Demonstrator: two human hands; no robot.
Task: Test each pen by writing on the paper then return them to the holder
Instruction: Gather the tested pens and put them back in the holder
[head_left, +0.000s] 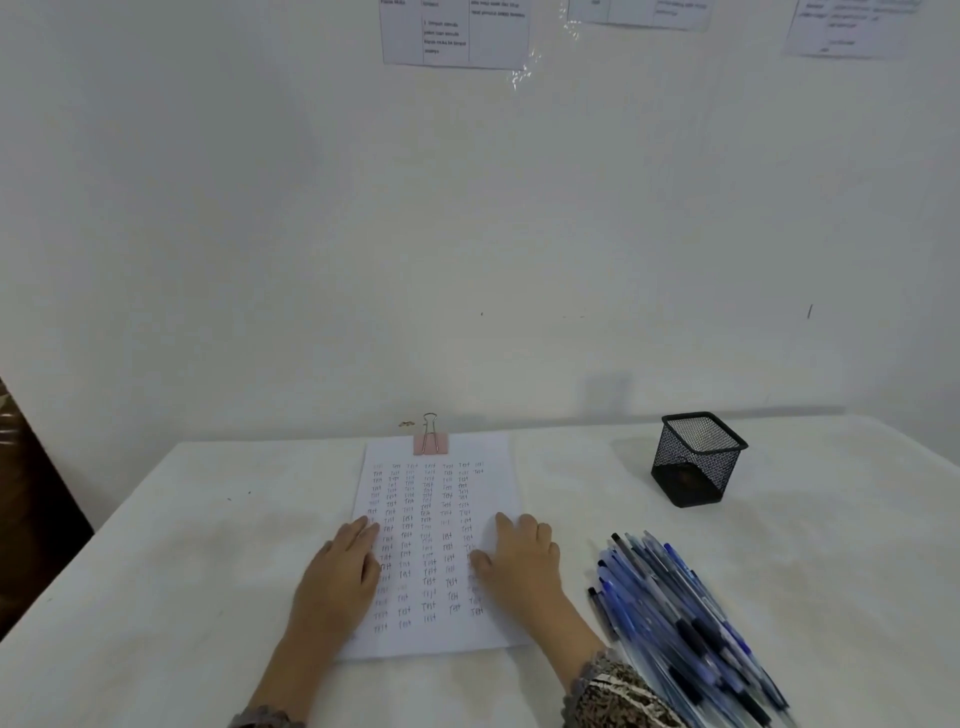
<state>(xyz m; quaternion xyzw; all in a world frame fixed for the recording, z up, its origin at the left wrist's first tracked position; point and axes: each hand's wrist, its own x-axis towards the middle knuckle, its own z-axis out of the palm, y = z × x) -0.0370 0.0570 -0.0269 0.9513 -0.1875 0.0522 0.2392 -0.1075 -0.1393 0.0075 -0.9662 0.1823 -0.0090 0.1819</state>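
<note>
Both palms down: left hand (340, 571) and right hand (519, 561) lie flat, fingers spread, gripping nothing, on the paper (436, 545) under a pink binder clip (430, 441). Pens (685, 618) heaped just right; mesh holder (696, 457) stands beyond them.

The scene is evenly and softly lit, bright without harsh contrast, and the white wall (467, 234) and white table (182, 545) look slightly washed out with a faint greenish cast. Shadows are weak: a pale one falls on the wall behind the mesh holder (698, 457), and a thin dark band runs along the far table edge. Glare glints off the plastic over the posted sheets (454, 31) at the far top. Their print is too blurred to read. The pile of pens (691, 623) at near right smears toward the corner, and the table edges bow from wide-angle distortion.
</note>
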